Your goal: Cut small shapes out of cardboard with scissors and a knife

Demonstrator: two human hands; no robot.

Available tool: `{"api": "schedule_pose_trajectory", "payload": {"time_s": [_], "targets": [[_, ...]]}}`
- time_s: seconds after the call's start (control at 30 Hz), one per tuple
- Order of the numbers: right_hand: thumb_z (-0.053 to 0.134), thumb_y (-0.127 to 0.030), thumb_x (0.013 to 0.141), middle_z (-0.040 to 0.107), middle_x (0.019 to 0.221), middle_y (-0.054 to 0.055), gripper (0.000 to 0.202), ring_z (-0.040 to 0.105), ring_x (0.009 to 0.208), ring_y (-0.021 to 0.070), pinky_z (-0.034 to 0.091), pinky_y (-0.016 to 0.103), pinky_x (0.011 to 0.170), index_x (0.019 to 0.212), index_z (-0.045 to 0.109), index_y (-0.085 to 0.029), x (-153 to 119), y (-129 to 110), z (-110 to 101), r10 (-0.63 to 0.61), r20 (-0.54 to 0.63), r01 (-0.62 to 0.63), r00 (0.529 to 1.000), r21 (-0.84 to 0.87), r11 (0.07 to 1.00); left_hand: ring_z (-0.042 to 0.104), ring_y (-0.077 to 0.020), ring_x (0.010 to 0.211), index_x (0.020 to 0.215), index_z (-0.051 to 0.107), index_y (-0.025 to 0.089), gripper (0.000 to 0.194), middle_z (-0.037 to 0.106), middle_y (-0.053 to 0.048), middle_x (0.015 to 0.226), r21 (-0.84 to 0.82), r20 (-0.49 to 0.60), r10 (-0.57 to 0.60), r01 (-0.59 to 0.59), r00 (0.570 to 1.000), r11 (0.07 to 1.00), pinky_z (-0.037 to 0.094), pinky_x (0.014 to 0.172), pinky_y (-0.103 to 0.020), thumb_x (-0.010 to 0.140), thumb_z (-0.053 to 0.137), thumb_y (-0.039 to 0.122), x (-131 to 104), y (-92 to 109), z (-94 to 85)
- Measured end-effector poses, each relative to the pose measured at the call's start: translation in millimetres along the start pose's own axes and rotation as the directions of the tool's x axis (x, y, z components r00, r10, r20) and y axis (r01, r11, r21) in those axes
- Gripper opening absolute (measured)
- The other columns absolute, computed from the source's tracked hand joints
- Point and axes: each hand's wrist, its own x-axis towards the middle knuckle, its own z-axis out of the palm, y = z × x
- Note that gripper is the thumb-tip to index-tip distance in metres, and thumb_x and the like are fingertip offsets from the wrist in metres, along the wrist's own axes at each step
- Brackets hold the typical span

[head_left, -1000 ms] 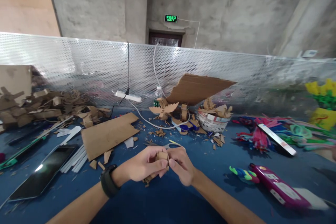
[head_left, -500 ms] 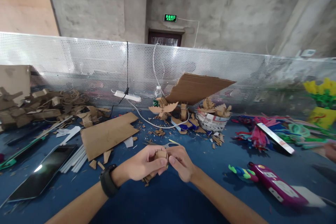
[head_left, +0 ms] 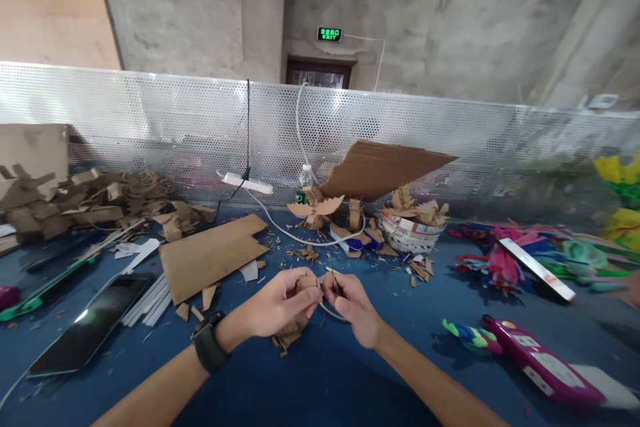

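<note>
A small cardboard piece (head_left: 306, 283) is pinched between the thumb and fingers of my left hand (head_left: 281, 303), which wears a dark watch (head_left: 209, 341) at the wrist. Close by on the right, the fingers of my right hand (head_left: 356, 307) are closed around a small dark object, too small to make out. Below my left hand, a crumpled cardboard bit (head_left: 290, 335) lies on the blue table (head_left: 330, 380). A thin pale curved strip shows between and under the hands.
Left are a cardboard sheet (head_left: 213, 257), white sticks (head_left: 149, 301), a black tablet (head_left: 90, 327) and a cardboard pile. Behind stand a winged cardboard figure (head_left: 315, 210), a bottle (head_left: 305, 181) and a basket (head_left: 410, 233). A purple glue gun (head_left: 543, 361) lies right; another person's hand shows at the right edge.
My right hand has moved slightly away from the cardboard piece, and a dark object now shows in its fingers. My left hand keeps its hold. The whole view has shifted slightly.
</note>
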Motion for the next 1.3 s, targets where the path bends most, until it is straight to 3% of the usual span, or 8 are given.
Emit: {"api": "schedule_pose_trajectory", "payload": {"time_s": [0.17,0.37,0.5,0.67,0.8,0.9,1.07,1.3], "targets": [[0.065,-0.065,0.094,0.034,0.070,-0.006,0.046,0.030,0.057,0.0113,0.025,0.025,0.051,0.089,0.059,-0.020,-0.3,-7.3,-3.8,0.082,0.014,-0.081,0.997,-0.086,0.993,0.044,-0.0109,0.062,0.082,0.051,0.020,0.048,0.054,0.002,0.073,0.015,-0.042,0.000,0.001,0.999,1.000,0.036,0.061,-0.027,0.100,0.053,0.064,-0.5,1.4,-1.0],[0.065,-0.051,0.098,0.038,0.065,-0.006,0.038,0.035,0.057,0.0109,0.029,0.025,0.053,0.079,0.055,-0.020,3.4,-13.4,-0.1,0.098,-0.032,-0.101,0.995,-0.129,0.986,0.039,-0.0112,0.059,0.087,0.048,0.022,0.048,0.052,0.004,0.071,0.011,-0.072,-0.063,0.064,0.995,0.998,0.033,0.058,-0.027,0.100,0.047,0.068,1.1,-2.2,-1.1],[0.070,-0.045,0.094,0.044,0.061,-0.007,0.027,0.036,0.051,0.0103,0.029,0.025,0.049,0.091,0.062,-0.020,3.5,-13.7,0.6,0.109,-0.091,-0.118,0.990,-0.103,0.988,0.040,-0.0121,0.061,0.082,0.046,0.022,0.049,0.050,0.004,0.070,0.063,-0.148,-0.039,0.049,0.988,0.997,0.033,0.057,-0.027,0.099,0.048,0.068,2.3,-3.3,-0.5],[0.071,-0.046,0.093,0.052,0.055,-0.005,0.027,0.037,0.045,0.0104,0.028,0.025,0.045,0.087,0.070,-0.020,3.0,-10.5,0.2,0.120,-0.194,-0.148,0.974,-0.137,0.979,0.043,-0.0110,0.060,0.077,0.050,0.020,0.051,0.054,0.001,0.071,0.107,-0.148,0.000,0.016,0.989,0.994,0.033,0.054,-0.025,0.098,0.052,0.066,2.1,2.3,-1.5],[0.074,-0.048,0.091,0.059,0.058,-0.001,0.030,0.040,0.047,0.0109,0.030,0.026,0.046,0.083,0.076,-0.019,3.6,-8.7,-1.8,0.096,-0.231,-0.140,0.968,-0.181,0.973,0.052,-0.0116,0.058,0.077,0.056,0.019,0.051,0.062,-0.001,0.073,0.055,-0.145,-0.072,0.081,0.987,0.995,0.034,0.047,-0.022,0.095,0.058,0.067,1.6,6.7,-2.7],[0.075,-0.048,0.090,0.054,0.055,-0.003,0.031,0.037,0.048,0.0104,0.030,0.026,0.047,0.081,0.077,-0.019,3.8,-8.5,-3.3,0.106,-0.240,-0.153,0.965,-0.188,0.970,0.058,-0.0129,0.060,0.078,0.059,0.018,0.052,0.067,-0.004,0.077,0.024,-0.139,-0.101,0.106,0.985,0.994,0.038,0.046,-0.021,0.092,0.061,0.068,1.8,7.5,-3.3],[0.075,-0.051,0.091,0.058,0.064,-0.003,0.033,0.037,0.049,0.0099,0.030,0.025,0.047,0.100,0.079,-0.019,5.0,-11.4,-4.8,0.150,-0.171,-0.176,0.974,-0.150,0.973,0.056,-0.0108,0.054,0.079,0.062,0.016,0.053,0.068,-0.004,0.075,0.043,-0.132,-0.082,0.088,0.988,0.995,0.041,0.047,-0.021,0.093,0.060,0.067,2.4,1.6,-5.3],[0.075,-0.051,0.091,0.041,0.053,-0.009,0.031,0.032,0.047,0.0094,0.025,0.025,0.048,0.089,0.071,-0.020,6.2,-13.0,-8.1,0.182,-0.116,-0.197,0.977,-0.135,0.971,0.053,-0.0105,0.054,0.077,0.060,0.016,0.053,0.064,-0.003,0.071,0.060,-0.124,-0.073,0.081,0.990,0.995,0.036,0.046,-0.020,0.093,0.060,0.067,2.6,-1.7,-6.0]]}}
